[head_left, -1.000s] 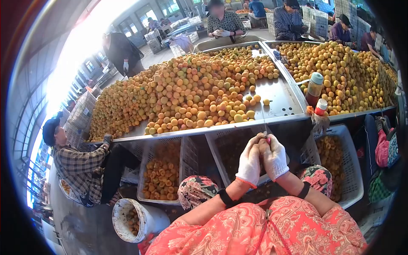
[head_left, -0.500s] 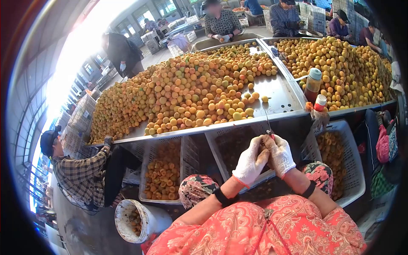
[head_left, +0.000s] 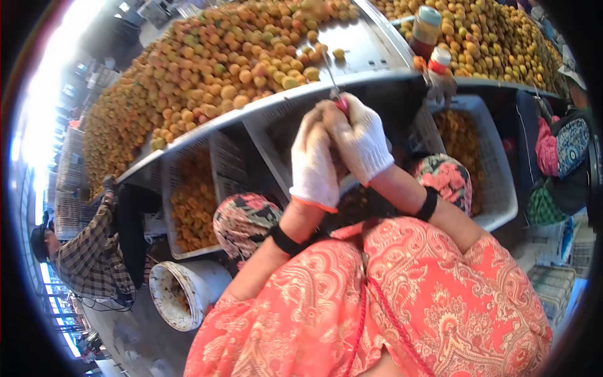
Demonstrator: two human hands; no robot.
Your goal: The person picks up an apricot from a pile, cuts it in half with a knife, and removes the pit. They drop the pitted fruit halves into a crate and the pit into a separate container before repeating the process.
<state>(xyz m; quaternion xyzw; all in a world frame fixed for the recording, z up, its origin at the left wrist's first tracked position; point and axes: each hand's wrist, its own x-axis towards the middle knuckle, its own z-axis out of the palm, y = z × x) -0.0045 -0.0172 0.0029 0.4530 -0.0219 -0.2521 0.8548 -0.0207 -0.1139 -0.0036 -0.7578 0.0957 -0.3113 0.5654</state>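
My right hand (head_left: pixel 366 139), in a white knit glove, is closed around a small red-handled knife (head_left: pixel 341 103). Its thin metal blade points up and away from me, toward the tray rim. Pressed against it is my left hand (head_left: pixel 314 162), gloved too, fingers curled and stained brownish. Whatever lies between the palms is hidden. Both hands are above a crate (head_left: pixel 266 146) and just short of the metal tray (head_left: pixel 364 47), which bears a big heap of apricots (head_left: pixel 207 60).
Crates of cut fruit stand at left (head_left: pixel 191 210) and right (head_left: pixel 461 135) of my knees. A dirty white bucket (head_left: pixel 210 286) is on the floor. A jar (head_left: pixel 425 31) and a red-capped bottle (head_left: pixel 439 60) stand on the tray divider. A person in a checked shirt (head_left: pixel 91 257) sits at far left.
My view has tipped downward and shifted, so the tray sits higher in the picture. My hands stay together with the knife, now turned more upright and seen closer up.
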